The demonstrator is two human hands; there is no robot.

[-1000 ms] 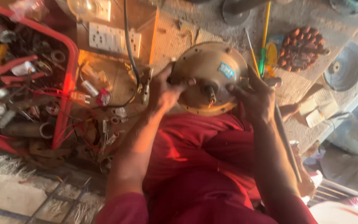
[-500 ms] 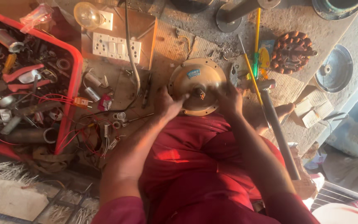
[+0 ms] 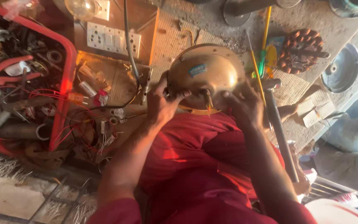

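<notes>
Gripping the round brass-coloured ceiling-fan motor housing (image 3: 206, 74) from both sides, the person is holding it tilted up at the near edge of the workbench (image 3: 175, 39), just above the red-clothed lap. The left hand (image 3: 160, 103) is clamping the housing's left rim, fingers curled tight around it; the right hand (image 3: 245, 105) is pressing on the lower right rim, fingers spread and closed on the metal. Both hands are full of that one housing and nothing else.

Judging the progress: the casing is looking closed, dome side toward the camera, with a short shaft stub and a wire end poking out at the bottom centre. A bare copper-wound stator (image 3: 301, 49) is lying well apart on the bench to the right, and a grey dished cover (image 3: 340, 68) is sitting beyond it, so the work is appearing to be mid-way, with parts out of a fan and nothing yet joined to this housing. Whether those loose parts belong to this motor cannot be told.

Counting now: one housing in hand, one wound stator, one grey cover, one white switch-and-socket board (image 3: 112, 39), one clear bulb (image 3: 79, 6) above it, one red tray (image 3: 65, 79) crammed with tools and wire, one dark metal rod (image 3: 280, 132) leaning beside the right forearm, and two thin yellow rods (image 3: 255, 72).
</notes>
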